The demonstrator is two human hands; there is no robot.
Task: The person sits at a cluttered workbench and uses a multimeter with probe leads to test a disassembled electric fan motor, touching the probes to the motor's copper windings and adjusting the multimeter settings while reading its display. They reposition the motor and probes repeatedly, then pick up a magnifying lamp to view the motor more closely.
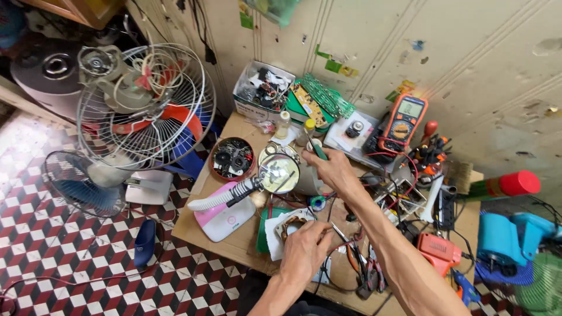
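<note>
My right hand point(333, 168) is raised over the middle of the wooden workbench point(205, 219) and grips a thin green-handled tool point(318, 151), tip pointing up and away. My left hand point(304, 250) rests near the front edge, fingers curled on a small round coil part point(291, 224) that lies on white paper. Just left of my right hand stands a round magnifier point(280, 173) on a white flexible arm. A small spool of wire point(318, 203) lies between my two hands.
An orange multimeter point(403, 123) with red leads sits at the back right, near a red-capped spray can point(504, 185). A round tin of parts point(232, 158), a box of components point(262, 89), pliers point(366, 275) and an orange glue gun point(439, 250) crowd the bench. Fans point(143, 105) stand at left.
</note>
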